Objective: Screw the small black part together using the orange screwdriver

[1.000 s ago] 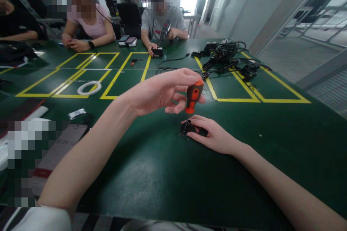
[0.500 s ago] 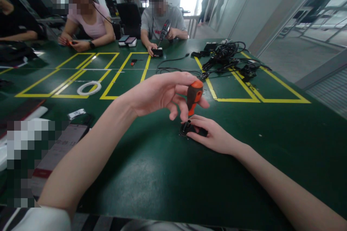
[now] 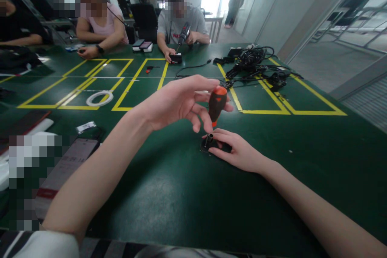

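Observation:
My left hand [image 3: 193,105] is closed on the orange and dark grey handle of a screwdriver [image 3: 218,102], thumb on top and fingers around the side. The handle stands nearly upright above a small black round part [image 3: 206,145] on the green table [image 3: 151,193]. A short tubular post rises from that part. My right hand [image 3: 234,149] lies low on the table, thumb and fingers gripping the black part from the right. The screwdriver's shaft is hidden, so whether its tip touches the part I cannot tell.
A white tape ring [image 3: 100,98] lies at the left, with a phone [image 3: 65,165] nearer me. Tangled black cables [image 3: 252,62] sit at the back right. Across the table a person [image 3: 181,24] holds a power drill [image 3: 184,33]; other people sit further left.
The screwdriver handle has turned within my left hand, showing more of its grey side, and its top leans slightly differently. My right hand has stayed still. A person across moved an arm.

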Demonstrator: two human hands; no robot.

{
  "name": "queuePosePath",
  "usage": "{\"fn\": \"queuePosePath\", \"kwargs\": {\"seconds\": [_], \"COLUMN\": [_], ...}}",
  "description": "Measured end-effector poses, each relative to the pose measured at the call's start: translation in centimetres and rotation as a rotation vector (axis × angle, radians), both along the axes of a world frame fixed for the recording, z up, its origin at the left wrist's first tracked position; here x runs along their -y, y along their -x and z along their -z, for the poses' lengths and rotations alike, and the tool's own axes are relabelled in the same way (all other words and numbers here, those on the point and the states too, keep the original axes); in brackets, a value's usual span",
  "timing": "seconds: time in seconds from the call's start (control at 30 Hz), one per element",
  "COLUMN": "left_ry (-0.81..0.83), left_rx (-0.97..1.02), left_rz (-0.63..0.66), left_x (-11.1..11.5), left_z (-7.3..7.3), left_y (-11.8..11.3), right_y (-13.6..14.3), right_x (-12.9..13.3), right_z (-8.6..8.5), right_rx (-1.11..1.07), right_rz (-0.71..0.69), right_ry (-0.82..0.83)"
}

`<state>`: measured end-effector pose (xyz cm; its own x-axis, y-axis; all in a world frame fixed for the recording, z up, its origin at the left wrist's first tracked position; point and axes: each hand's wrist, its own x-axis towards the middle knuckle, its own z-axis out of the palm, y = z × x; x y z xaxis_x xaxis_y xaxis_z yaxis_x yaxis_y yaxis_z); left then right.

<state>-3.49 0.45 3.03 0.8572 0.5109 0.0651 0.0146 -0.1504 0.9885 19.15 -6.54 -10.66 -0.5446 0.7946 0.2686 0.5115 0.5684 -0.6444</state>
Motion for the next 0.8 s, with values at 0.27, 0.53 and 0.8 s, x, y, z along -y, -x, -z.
{"fn": "queuePosePath", "kwargs": {"seconds": [0.27, 0.53, 0.8], "left_ry": [-0.18, -0.005, 0.149], "left_rx": [-0.053, -0.013, 0.063], "left_rz": [-0.004, 0.024, 0.071], "left_x": [-0.09, 0.16, 0.05], "left_z": [0.12, -0.05, 0.33], "left_y": [0.15, 0.21, -0.05], "right_y": [0.0, 0.04, 0.05], "right_x": [0.08, 0.07, 0.03], "right_z": [-0.02, -0.14, -0.12], "right_rx": [-0.004, -0.006, -0.008], "right_rz": [0.008, 0.005, 0.006], "right_ry": [-0.003, -0.003, -0.018]}}
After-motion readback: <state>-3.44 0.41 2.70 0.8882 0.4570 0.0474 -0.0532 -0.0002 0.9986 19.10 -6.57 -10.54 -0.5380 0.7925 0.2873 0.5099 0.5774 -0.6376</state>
